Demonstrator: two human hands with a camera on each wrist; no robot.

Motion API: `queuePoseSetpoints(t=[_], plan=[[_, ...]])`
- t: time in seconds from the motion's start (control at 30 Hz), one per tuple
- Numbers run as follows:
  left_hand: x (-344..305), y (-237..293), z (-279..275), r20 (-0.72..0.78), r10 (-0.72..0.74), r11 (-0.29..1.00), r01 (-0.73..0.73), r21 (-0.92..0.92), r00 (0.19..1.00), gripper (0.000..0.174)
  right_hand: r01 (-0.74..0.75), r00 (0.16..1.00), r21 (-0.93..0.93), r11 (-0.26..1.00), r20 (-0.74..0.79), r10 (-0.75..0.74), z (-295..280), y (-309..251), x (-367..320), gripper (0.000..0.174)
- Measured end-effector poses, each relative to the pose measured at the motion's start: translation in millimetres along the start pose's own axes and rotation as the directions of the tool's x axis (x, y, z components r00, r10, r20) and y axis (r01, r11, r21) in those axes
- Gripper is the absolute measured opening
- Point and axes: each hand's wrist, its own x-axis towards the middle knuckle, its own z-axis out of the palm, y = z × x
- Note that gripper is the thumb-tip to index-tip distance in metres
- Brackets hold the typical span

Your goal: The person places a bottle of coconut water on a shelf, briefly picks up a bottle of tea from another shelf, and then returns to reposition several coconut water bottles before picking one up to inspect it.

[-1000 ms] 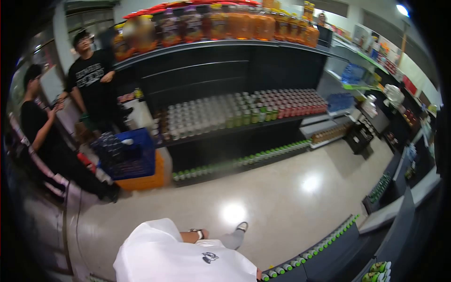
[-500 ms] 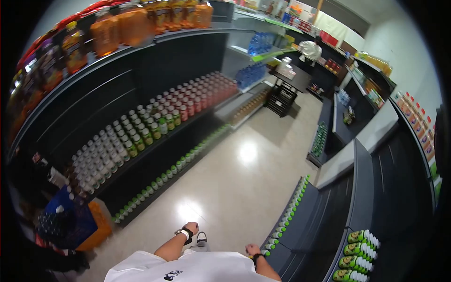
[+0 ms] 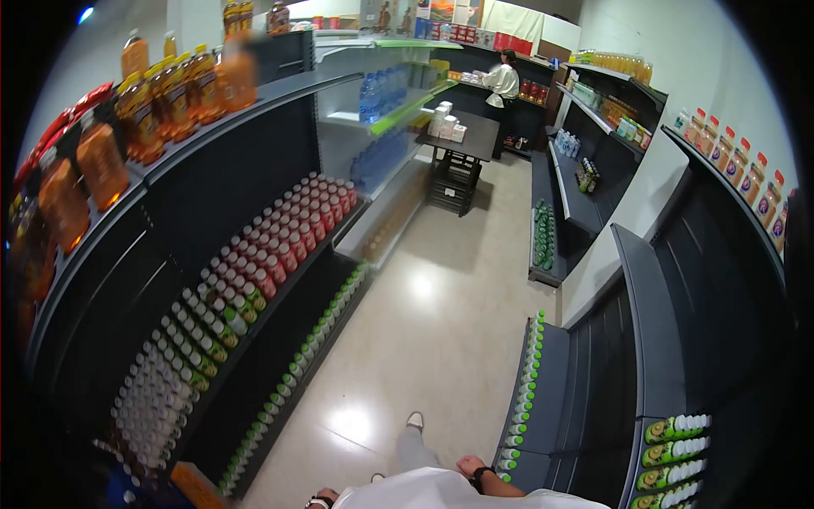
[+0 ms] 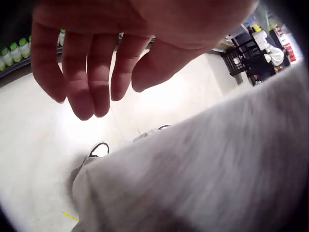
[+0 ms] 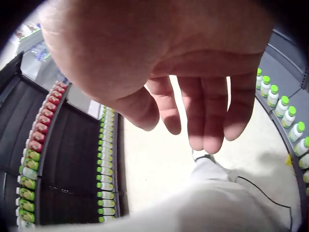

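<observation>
My left hand [image 4: 111, 63] hangs palm-in over the floor, its fingers relaxed and slightly bent, holding nothing; in the head view only part of it [image 3: 324, 495] shows at the bottom edge. My right hand [image 5: 198, 96] is likewise empty, fingers loosely extended downward; the head view has it [image 3: 471, 465] beside the white shirt, nearest the low right shelf. On that shelf stands a row of green-capped bottles [image 3: 527, 386]. Green-labelled bottles [image 3: 674, 454] are on the shelf at lower right.
Left shelving [image 3: 246, 348] carries red [image 3: 280, 246], green and white-capped bottles, with large amber bottles [image 3: 102, 161] above. A dark table [image 3: 466, 136] with white boxes stands down the aisle, a person [image 3: 502, 81] behind it. The aisle floor [image 3: 398, 339] runs between the shelves.
The head view has turned rightward to look along the aisle; the two people and most of the blue crate have left view. Both hands appear lower, still empty.
</observation>
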Motion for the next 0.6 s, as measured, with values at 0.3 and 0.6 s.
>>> queuePoseSetpoints(t=[0.3, 0.6], plan=[[85, 153, -122, 0.007, 0.213, 0.974, -0.213, 0.078, 0.977, 0.036, 0.106, 0.994, 0.004, 0.994, -0.013, -0.106, -71, -49, 108, 0.032], [126, 400, -262, -0.365, 0.568, 0.81, -0.58, 0.09, 0.737, 0.026, 0.316, 0.93, 0.005, 0.949, -0.199, -0.308, -147, -190, 200, 0.021]])
